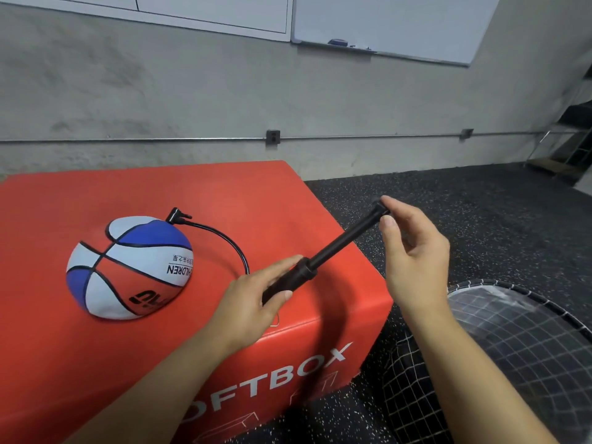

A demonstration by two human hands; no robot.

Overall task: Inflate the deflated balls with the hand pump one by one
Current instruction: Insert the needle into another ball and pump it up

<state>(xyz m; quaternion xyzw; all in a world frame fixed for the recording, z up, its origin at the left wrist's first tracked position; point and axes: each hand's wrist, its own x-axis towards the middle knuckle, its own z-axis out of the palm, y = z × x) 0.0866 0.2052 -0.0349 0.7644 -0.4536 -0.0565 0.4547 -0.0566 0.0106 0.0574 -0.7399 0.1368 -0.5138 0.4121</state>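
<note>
Head view: both hands point(256, 296) gripping extended pump point(323, 254).

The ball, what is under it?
The ball lies slumped on the red box, whose top shows all around it. The patch directly beneath is covered, so whether anything else lies there cannot be seen.

Single head-worn wide-angle view looked forward and down, close over the red surface point(224, 200), tilted, facing the wall point(192, 100).

The ball point(128, 267) is showing "HILDREN", its first letter hidden, beside small characters too small to read. The red box point(224, 200) is showing "OFTBOX" in white along its front.
</note>
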